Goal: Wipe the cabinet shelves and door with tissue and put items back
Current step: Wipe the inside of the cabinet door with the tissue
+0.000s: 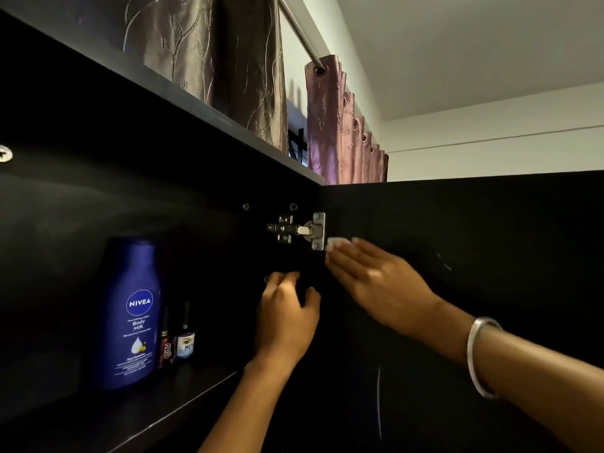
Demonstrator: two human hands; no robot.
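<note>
The right hand, a silver bangle on its wrist, lies flat with straight fingers on the inner face of the open black cabinet door, pressing a white tissue under its fingertips just beside the metal hinge. Left of it and slightly lower, the left hand is raised with loosely curled fingers at the cabinet's side panel; whether it grips anything I cannot tell. Further left of that hand, on the shelf, stand a blue Nivea Body Milk bottle and two small bottles just beside it.
</note>
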